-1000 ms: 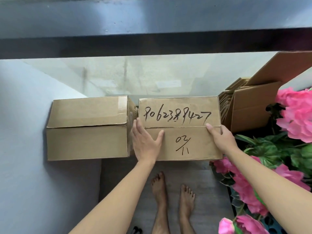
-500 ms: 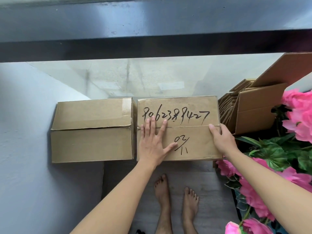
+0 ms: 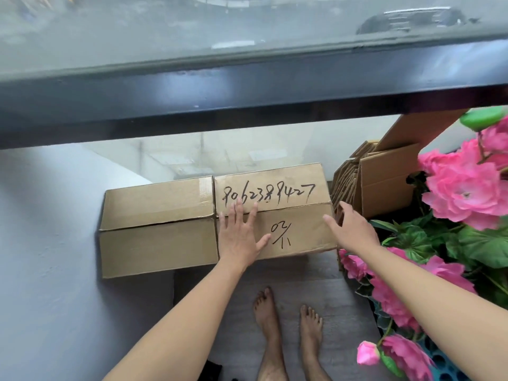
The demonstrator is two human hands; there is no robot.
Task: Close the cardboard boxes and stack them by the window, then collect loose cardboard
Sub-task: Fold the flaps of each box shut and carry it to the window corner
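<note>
Two closed cardboard boxes sit side by side on the floor [image 3: 316,276] against the glass at the foot of the window [image 3: 247,34], their near sides touching. The plain box [image 3: 156,226] on the left stands in the corner where the pale wall [image 3: 46,257] meets the window, with a strip of clear tape across its top flap. The marked box [image 3: 275,210] on the right carries a handwritten number on its far flap and a shorter mark on its near flap. The left hand [image 3: 240,237] lies flat on top of the marked box by its left edge, fingers spread wide and palm down, gripping nothing. The right hand [image 3: 350,229] is open with loose fingers at the box's right edge, thumb over the near flap; whether it actually touches the cardboard cannot be told. A third box, the open box [image 3: 384,182], stands just beyond the marked one on the right, one flap raised, with a bundle of flat cardboard pieces [image 3: 343,177] upright inside; their number cannot be counted. Pink artificial flowers [image 3: 461,188] with green leaves fill the right side of the view. Two bare feet [image 3: 288,325] stand on the grey floor in front of the boxes.
</note>
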